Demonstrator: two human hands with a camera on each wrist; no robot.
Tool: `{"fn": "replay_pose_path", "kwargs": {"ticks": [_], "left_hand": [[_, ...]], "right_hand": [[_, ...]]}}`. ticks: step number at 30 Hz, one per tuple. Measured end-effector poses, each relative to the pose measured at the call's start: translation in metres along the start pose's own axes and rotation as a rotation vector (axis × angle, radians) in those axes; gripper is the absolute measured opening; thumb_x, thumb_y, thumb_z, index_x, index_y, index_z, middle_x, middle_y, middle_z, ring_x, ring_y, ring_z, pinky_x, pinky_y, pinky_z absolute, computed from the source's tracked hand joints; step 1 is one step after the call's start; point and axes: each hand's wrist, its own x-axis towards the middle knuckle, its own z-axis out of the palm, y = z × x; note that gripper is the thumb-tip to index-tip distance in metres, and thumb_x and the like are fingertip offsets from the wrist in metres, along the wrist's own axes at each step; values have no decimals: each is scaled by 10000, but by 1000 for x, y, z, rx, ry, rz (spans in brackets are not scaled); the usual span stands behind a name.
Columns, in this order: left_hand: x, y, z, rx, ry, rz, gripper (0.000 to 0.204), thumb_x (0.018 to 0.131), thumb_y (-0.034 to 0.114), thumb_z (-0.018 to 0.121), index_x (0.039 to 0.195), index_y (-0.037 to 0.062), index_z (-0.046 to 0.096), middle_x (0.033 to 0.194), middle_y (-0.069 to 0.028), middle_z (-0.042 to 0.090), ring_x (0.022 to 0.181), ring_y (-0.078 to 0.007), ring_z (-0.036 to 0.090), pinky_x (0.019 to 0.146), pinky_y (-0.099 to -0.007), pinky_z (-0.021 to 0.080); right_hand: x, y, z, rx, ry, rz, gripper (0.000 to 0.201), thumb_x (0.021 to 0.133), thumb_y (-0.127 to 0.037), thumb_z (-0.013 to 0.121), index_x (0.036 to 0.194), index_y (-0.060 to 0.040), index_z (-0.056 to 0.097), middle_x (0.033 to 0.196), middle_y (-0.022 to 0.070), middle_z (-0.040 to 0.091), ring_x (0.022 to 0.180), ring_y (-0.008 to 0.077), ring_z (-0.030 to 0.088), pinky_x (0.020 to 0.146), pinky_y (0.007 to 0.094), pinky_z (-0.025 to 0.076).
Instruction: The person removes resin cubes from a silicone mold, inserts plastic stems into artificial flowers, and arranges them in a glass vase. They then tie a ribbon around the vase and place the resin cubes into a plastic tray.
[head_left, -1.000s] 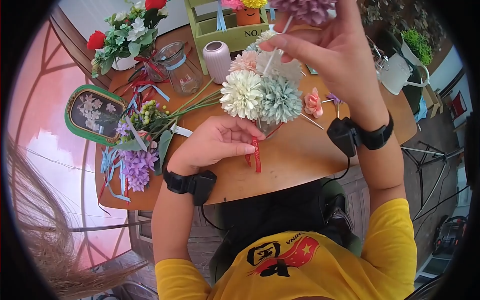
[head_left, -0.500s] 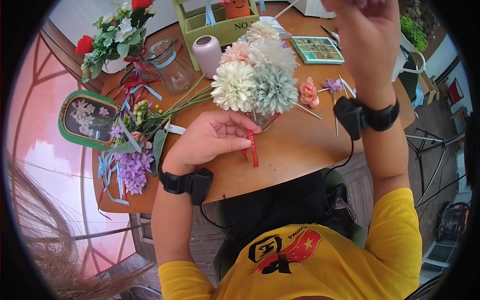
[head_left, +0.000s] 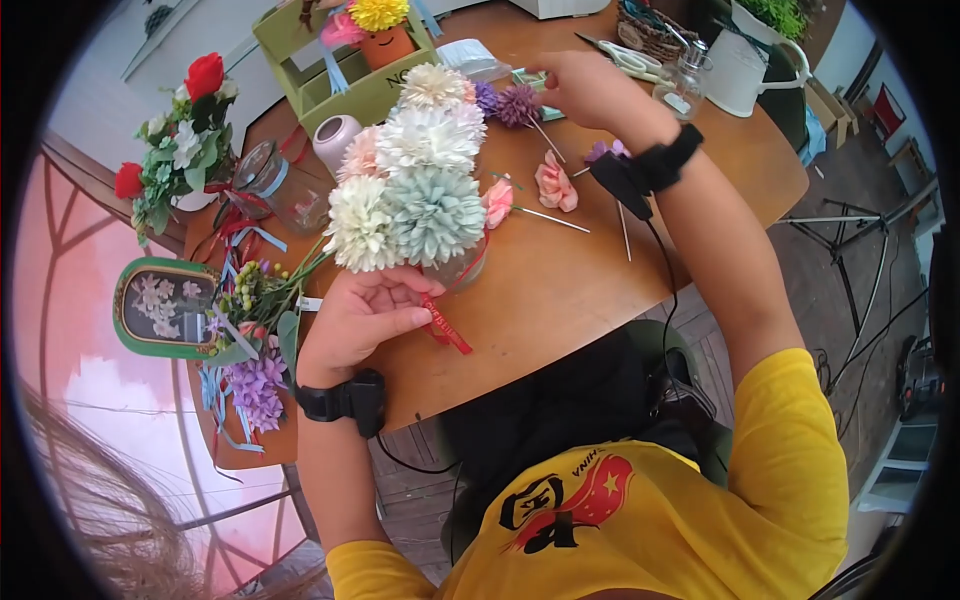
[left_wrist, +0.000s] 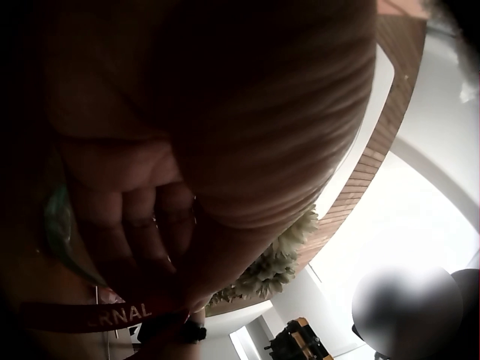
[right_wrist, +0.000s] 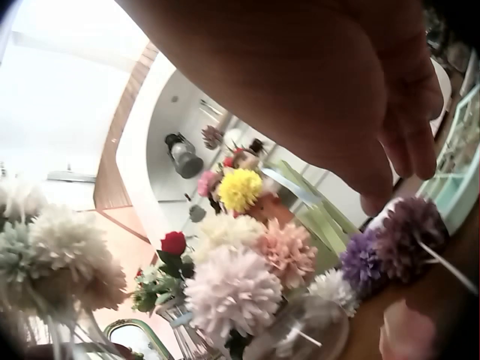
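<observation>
In the head view my left hand [head_left: 362, 318] pinches a red printed ribbon [head_left: 447, 325] between thumb and fingers, at the near side of a glass vase [head_left: 462, 268] of white, peach and blue-green flowers [head_left: 435, 210]. The ribbon [left_wrist: 90, 316] also shows in the left wrist view, below the curled fingers. Across the table, my right hand [head_left: 590, 90] is just beside a dusky purple flower [head_left: 517, 105] with a white stem. In the right wrist view its loosely bent fingers hover by that flower [right_wrist: 411, 236], which lies outside them; whether a fingertip touches it, I cannot tell.
Pink flowers [head_left: 555, 183] and white sticks [head_left: 552, 219] lie right of the vase. Behind stand a lilac vase [head_left: 336, 140] and a green wooden box [head_left: 345, 98]. At left are an empty jar [head_left: 290, 190], a green frame [head_left: 130, 310] and purple blossoms [head_left: 254, 392]; scissors [head_left: 625, 60] lie at the back.
My right hand has come down from its raised position, and the dusky purple flower it held is now on the table. My left hand still pinches the ribbon. The head view has shifted.
</observation>
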Motion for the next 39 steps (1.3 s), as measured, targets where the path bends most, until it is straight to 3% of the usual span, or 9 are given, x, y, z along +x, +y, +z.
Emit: {"fn": "replay_pose_path", "kwargs": {"ticks": [3,6,9,16,23,26,29,35,39], "left_hand": [[-1,-2,0,3,23,-4,317,807,-90,797,1086,-11,667,1122,-135,706,1026,-200,693,938,-336,563],[-2,-1,-1,-8,17,-26,329,798,-88,805,1085,-4,668,1120,-138,705,1030,-200,690,929,-333,562],[-1,0,1,-12,4,-1,329,798,-84,807,1088,-5,671,1125,-140,708,1003,-188,686,913,-322,560],[0,4,-1,-5,-73,24,319,871,-72,752,1178,-52,668,1163,-106,712,1017,-153,686,925,-310,564],[4,4,1,-34,-127,45,306,886,-35,762,1180,-52,676,1148,-109,719,1032,-154,687,926,-304,563],[5,7,2,-30,-131,46,283,874,-50,763,1147,-50,690,1149,-121,723,1030,-159,691,917,-308,565],[4,7,4,-38,-129,49,275,869,-56,763,1135,-49,697,1156,-122,725,1016,-155,694,913,-301,563],[4,7,3,-11,-134,51,280,879,-45,760,1153,-45,697,1161,-108,727,1003,-135,693,915,-284,555],[4,6,-1,2,-176,46,294,908,-6,755,1191,-29,680,1152,-89,716,1046,-136,680,949,-292,548]], "right_hand": [[-31,-27,-36,165,-60,-49,209,889,-185,743,1046,-48,757,886,112,760,827,276,737,749,382,569],[-65,-74,-48,296,-462,29,148,869,-163,747,963,-48,763,857,142,747,809,308,725,725,397,564],[-77,-72,-12,140,-431,-169,108,858,-147,754,918,-57,756,856,159,731,819,341,711,718,418,557],[-74,-89,1,243,-370,-68,175,834,-126,760,959,-54,660,821,164,696,805,370,681,713,440,538],[-80,-83,-99,358,-491,-282,263,813,-58,744,1029,-67,593,750,86,623,682,270,635,652,384,502],[-85,-97,-125,778,-177,-152,540,846,-31,726,1334,-52,495,888,48,650,723,147,614,646,284,500],[-66,-139,-135,826,99,-221,656,891,20,673,1495,-62,428,994,59,672,776,115,627,674,230,507],[-25,-172,-95,936,157,-359,524,937,18,664,1435,-47,518,1042,90,684,860,160,682,738,269,558],[-20,-162,-85,630,91,-432,513,932,-6,666,1430,-97,585,1093,62,701,873,141,657,778,254,533]]}}
